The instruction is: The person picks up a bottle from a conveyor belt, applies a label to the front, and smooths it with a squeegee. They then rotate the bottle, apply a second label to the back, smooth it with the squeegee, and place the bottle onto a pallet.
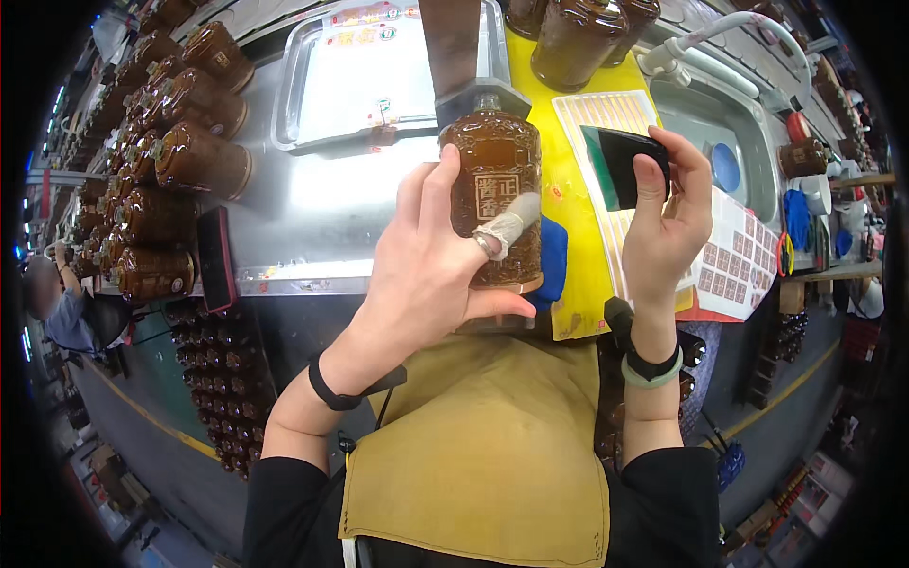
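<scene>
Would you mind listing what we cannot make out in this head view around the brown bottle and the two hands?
- Brown bottle: its neck and cap are hidden by the metal fixture above it; its lower left side by the left hand.
- Black card in the right hand: its right edge is covered by the fingers.
- Sticker sheet: its prints are too small to tell.

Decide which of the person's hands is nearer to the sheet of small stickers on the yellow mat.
Right. The right hand, with a dark flat scraper in its grip, hovers directly over the sticker sheet. The left hand is farther left, wrapped around the brown bottle.
</scene>
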A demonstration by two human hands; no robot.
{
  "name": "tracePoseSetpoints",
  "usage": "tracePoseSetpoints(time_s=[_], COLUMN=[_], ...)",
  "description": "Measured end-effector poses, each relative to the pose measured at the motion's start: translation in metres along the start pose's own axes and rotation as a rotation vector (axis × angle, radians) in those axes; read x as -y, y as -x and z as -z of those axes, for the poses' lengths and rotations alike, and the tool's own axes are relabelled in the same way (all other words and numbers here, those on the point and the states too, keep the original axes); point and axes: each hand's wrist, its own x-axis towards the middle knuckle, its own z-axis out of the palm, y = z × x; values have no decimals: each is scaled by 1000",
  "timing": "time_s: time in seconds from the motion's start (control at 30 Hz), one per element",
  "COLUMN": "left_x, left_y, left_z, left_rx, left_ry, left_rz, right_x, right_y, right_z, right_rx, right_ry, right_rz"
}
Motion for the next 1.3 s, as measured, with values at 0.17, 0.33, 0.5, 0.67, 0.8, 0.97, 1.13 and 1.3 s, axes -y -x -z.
tracePoseSetpoints(time_s=[0.17,0.33,0.5,0.67,0.8,0.97,1.13,1.3], left_x=[11,7,10,25,16,-8,-4,21], left_y=[13,24,26,49,47,33,33,49], left_z=[-13,-18,-21,-51,-47,-40,-42,-50], left_rx=[-93,-94,-121,-243,-279,-388,-381,-112], left_ry=[45,119,261,449,590,473,240,482], left_rz=[-21,7,1,41,181,303,197,295], right_x=[9,16,16,20,52,56,52,53], right_y=[-1,-5,-1,13,-1,-46,-86,-72], right_z=[-9,-12,-5,1,-4,-55,-60,-24], right_rx=[103,207,381,511,731,586,348,303], right_ry=[-64,14,49,36,-31,257,317,144], right_rz=[-12,183,318,495,665,693,841,589])
